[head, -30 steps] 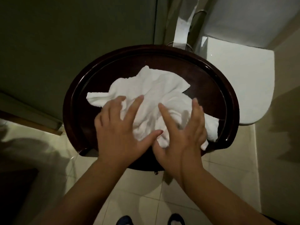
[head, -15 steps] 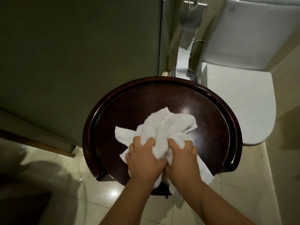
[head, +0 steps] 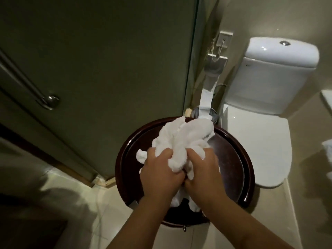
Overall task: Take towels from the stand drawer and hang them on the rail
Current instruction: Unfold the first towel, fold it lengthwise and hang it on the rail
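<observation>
A crumpled white towel (head: 183,139) is bunched up above the round dark wooden stand (head: 233,169). My left hand (head: 159,175) and my right hand (head: 203,173) sit side by side, both shut on the towel's lower part. The towel's upper folds stick up and away from me, and a short tail hangs down between my wrists. A small drawer knob (head: 184,229) shows under the stand's near edge. A metal rail (head: 23,78) with a round end fitting runs along the glass door on the left.
A white toilet (head: 260,141) with its lid down stands right of the stand. A toilet paper holder (head: 215,63) with a strip hanging down is on the wall behind. The glass shower door (head: 107,60) fills the left. Pale floor tiles lie below.
The towel lay spread on the stand top under my flat hands; both hands have since closed on it and lifted it in a bunch. My view has tilted upward.
</observation>
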`<action>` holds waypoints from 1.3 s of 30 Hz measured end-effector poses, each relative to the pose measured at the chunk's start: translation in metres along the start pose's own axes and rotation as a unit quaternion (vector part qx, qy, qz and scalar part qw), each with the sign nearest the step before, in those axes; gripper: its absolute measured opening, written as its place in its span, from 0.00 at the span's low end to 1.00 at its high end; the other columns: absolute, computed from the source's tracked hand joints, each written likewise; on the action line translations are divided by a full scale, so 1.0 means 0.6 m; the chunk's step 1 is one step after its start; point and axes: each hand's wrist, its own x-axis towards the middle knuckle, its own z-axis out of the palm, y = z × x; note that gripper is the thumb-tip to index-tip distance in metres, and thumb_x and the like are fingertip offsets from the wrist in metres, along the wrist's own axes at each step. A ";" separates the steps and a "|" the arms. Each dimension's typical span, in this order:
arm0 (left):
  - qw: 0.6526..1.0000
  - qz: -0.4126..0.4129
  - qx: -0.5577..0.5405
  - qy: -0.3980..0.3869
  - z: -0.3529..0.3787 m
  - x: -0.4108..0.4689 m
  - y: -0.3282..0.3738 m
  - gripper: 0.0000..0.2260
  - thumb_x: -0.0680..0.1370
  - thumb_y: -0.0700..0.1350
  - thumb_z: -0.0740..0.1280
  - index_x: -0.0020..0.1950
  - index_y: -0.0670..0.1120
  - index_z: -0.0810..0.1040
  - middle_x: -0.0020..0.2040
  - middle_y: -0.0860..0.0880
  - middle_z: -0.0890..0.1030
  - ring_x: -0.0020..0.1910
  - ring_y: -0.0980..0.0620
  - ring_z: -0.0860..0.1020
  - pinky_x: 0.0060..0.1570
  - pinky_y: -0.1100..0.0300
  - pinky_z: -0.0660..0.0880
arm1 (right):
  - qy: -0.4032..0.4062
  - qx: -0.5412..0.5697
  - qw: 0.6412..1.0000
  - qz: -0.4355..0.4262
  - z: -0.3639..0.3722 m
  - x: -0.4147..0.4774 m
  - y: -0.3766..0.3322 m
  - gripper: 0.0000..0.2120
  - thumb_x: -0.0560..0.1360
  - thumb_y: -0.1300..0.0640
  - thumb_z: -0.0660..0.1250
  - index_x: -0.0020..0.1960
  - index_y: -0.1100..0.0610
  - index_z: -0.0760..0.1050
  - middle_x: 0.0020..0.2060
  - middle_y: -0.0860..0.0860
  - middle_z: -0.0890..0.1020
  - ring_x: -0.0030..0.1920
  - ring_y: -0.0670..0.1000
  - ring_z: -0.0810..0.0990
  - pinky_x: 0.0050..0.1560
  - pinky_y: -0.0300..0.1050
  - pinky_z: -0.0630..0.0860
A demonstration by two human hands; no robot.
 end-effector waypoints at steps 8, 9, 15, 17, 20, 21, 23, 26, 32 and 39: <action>0.996 0.021 0.027 0.086 -0.385 -0.023 0.147 0.23 0.65 0.66 0.70 0.58 0.62 0.75 0.59 0.60 0.68 0.49 0.59 0.73 0.46 0.62 0.73 | -0.022 0.005 0.980 -0.198 -0.310 0.048 -0.289 0.32 0.64 0.55 0.73 0.67 0.40 0.72 0.67 0.48 0.67 0.64 0.48 0.68 0.63 0.42 0.71; 0.994 0.022 0.025 0.108 -0.447 -0.026 0.171 0.22 0.64 0.66 0.70 0.56 0.61 0.75 0.58 0.60 0.68 0.48 0.58 0.73 0.44 0.61 0.73 | -0.026 -0.004 0.976 -0.216 -0.353 0.056 -0.334 0.33 0.65 0.54 0.72 0.68 0.40 0.69 0.70 0.48 0.65 0.68 0.50 0.66 0.68 0.48 0.70; 0.959 0.062 0.058 0.272 -0.784 -0.041 0.293 0.17 0.67 0.66 0.68 0.54 0.62 0.75 0.56 0.58 0.73 0.49 0.55 0.77 0.47 0.53 0.80 | 0.054 0.010 0.941 -0.333 -0.570 0.093 -0.598 0.31 0.67 0.50 0.72 0.69 0.44 0.70 0.67 0.53 0.71 0.66 0.56 0.70 0.64 0.55 0.74; 0.945 0.078 0.054 0.314 -0.875 -0.059 0.324 0.14 0.70 0.64 0.68 0.53 0.61 0.76 0.56 0.57 0.74 0.49 0.54 0.77 0.48 0.51 0.80 | 0.072 0.037 0.934 -0.347 -0.622 0.092 -0.678 0.26 0.69 0.47 0.71 0.66 0.44 0.72 0.61 0.53 0.73 0.60 0.56 0.74 0.56 0.51 0.77; 0.928 0.099 0.053 0.356 -1.002 -0.103 0.357 0.10 0.74 0.62 0.69 0.52 0.61 0.78 0.56 0.56 0.74 0.50 0.56 0.77 0.49 0.56 0.79 | 0.102 0.068 0.916 -0.383 -0.683 0.081 -0.788 0.25 0.71 0.43 0.70 0.66 0.43 0.71 0.61 0.53 0.71 0.57 0.54 0.74 0.53 0.48 0.78; 0.924 0.102 0.059 0.364 -1.033 -0.115 0.363 0.11 0.73 0.62 0.70 0.52 0.61 0.78 0.56 0.56 0.74 0.49 0.56 0.77 0.48 0.57 0.78 | 0.114 0.067 0.911 -0.392 -0.695 0.076 -0.815 0.27 0.71 0.45 0.73 0.68 0.44 0.71 0.61 0.54 0.70 0.57 0.55 0.74 0.53 0.49 0.77; 0.914 0.104 0.075 0.385 -1.101 -0.142 0.363 0.14 0.70 0.64 0.70 0.52 0.61 0.77 0.54 0.56 0.74 0.47 0.56 0.77 0.46 0.54 0.80 | 0.133 0.065 0.894 -0.422 -0.713 0.064 -0.878 0.28 0.71 0.45 0.74 0.69 0.45 0.71 0.61 0.54 0.70 0.57 0.55 0.74 0.54 0.47 0.76; 0.903 0.090 0.108 0.406 -1.185 -0.176 0.347 0.15 0.69 0.65 0.70 0.52 0.61 0.77 0.53 0.55 0.73 0.46 0.54 0.77 0.45 0.52 0.80 | 0.126 0.104 0.884 -0.439 -0.728 0.042 -0.964 0.27 0.71 0.43 0.73 0.68 0.45 0.70 0.60 0.52 0.71 0.57 0.52 0.75 0.52 0.38 0.75; 0.882 0.043 0.155 0.443 -1.303 -0.227 0.293 0.21 0.66 0.66 0.70 0.55 0.60 0.76 0.54 0.52 0.73 0.44 0.51 0.77 0.42 0.52 0.79 | 0.136 0.075 0.876 -0.456 -0.711 0.003 -1.096 0.35 0.66 0.52 0.80 0.70 0.53 0.70 0.60 0.60 0.70 0.54 0.61 0.74 0.49 0.51 0.72; 0.890 -0.039 0.195 0.410 -1.355 -0.274 0.165 0.21 0.65 0.62 0.76 0.53 0.57 0.76 0.56 0.49 0.72 0.43 0.50 0.74 0.39 0.58 0.69 | 0.058 0.125 0.855 -0.500 -0.588 -0.020 -1.189 0.33 0.68 0.47 0.77 0.69 0.40 0.67 0.65 0.51 0.67 0.58 0.56 0.76 0.56 0.53 0.79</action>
